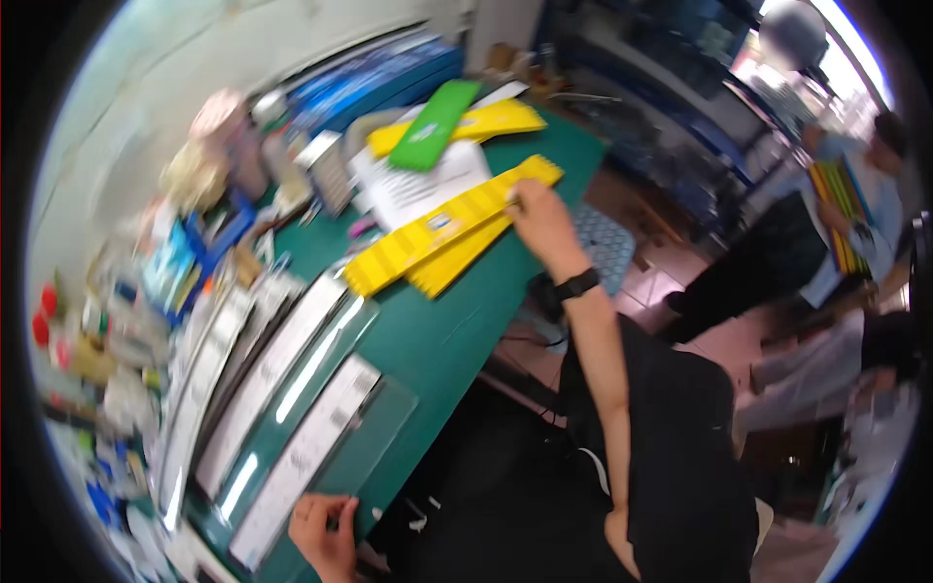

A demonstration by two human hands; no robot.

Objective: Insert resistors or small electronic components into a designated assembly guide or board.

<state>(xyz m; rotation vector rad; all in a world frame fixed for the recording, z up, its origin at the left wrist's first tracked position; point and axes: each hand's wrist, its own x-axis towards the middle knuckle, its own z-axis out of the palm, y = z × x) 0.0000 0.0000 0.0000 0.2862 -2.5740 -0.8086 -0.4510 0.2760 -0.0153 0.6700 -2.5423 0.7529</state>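
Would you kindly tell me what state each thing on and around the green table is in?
Upper yellow pack: right end in the right hand, overlapping another
Lower yellow pack: partly covered
Green pack: lying across the far yellow pack
White printed sheet: partly covered
Nearest white strip: lying flat, lengthwise
Left hand: fingers curled, beside the table edge; grip unclear
Dark wristband: worn on the right wrist

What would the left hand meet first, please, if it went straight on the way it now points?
Most likely the clear plastic sleeve with the white strip along one side, lying on the green table; how high the left hand is above it is hard to judge here.
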